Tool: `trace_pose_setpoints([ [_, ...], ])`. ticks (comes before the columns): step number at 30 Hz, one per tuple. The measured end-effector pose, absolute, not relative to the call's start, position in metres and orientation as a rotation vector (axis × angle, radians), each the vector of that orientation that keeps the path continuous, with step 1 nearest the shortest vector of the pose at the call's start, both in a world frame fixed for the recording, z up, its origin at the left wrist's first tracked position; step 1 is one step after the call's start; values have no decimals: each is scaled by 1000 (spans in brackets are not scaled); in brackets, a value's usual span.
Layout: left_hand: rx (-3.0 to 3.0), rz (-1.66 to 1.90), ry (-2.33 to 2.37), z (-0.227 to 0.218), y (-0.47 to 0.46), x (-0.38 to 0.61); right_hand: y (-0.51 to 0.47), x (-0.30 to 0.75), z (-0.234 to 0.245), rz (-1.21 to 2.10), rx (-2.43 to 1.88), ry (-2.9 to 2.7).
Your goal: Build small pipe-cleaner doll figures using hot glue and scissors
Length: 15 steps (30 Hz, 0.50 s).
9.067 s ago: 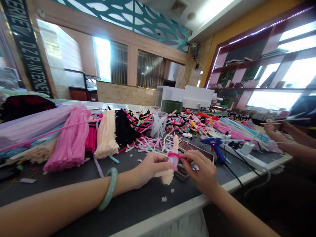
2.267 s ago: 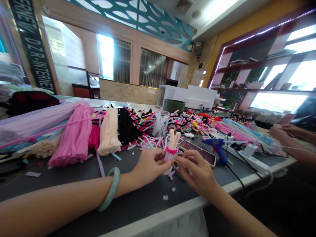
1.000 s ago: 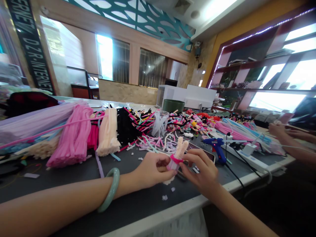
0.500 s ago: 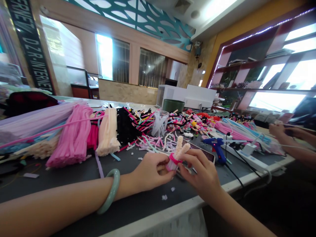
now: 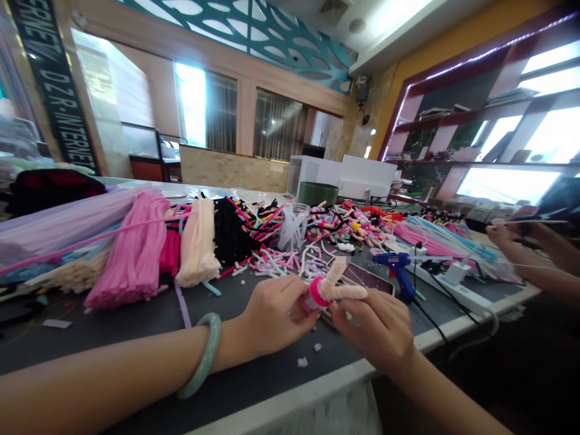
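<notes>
Both my hands hold a small figure (image 5: 333, 285) made of cream fuzzy pipe cleaner with a bright pink band around its middle. My left hand (image 5: 272, 317), with a pale green bangle (image 5: 203, 356) on the wrist, pinches the figure's lower end. My right hand (image 5: 378, 323) is closed on the figure from the right, just under its two cream prongs. The prongs splay apart, one up, one to the right. A phone (image 5: 365, 279) lies flat on the dark table (image 5: 136, 332) just behind the figure.
Bundles of pink (image 5: 136, 254), lilac and cream (image 5: 197, 244) pipe cleaners lie at the left. Cut scraps cover the middle, around a clear cup (image 5: 294, 226). A blue glue gun (image 5: 396, 269) and power strip (image 5: 453, 287) sit right. Another person's hands (image 5: 502, 235) work at far right.
The figure has been turned and tipped in my hands; its two cream prongs, upright and together a second ago, now spread apart with one pointing right. My right hand has dropped slightly.
</notes>
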<state>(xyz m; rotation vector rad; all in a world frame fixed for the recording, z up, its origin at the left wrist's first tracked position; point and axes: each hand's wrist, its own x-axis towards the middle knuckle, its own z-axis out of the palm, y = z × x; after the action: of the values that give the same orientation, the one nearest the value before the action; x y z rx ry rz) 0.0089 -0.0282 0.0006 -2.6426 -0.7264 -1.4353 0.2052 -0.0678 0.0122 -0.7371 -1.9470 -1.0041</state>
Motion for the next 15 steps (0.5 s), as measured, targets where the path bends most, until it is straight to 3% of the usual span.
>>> trace_pose_setpoints([
  [15, -2766, -1446, -999, 2, -32, 13, -68, 200, 11, -908, -712, -1993],
])
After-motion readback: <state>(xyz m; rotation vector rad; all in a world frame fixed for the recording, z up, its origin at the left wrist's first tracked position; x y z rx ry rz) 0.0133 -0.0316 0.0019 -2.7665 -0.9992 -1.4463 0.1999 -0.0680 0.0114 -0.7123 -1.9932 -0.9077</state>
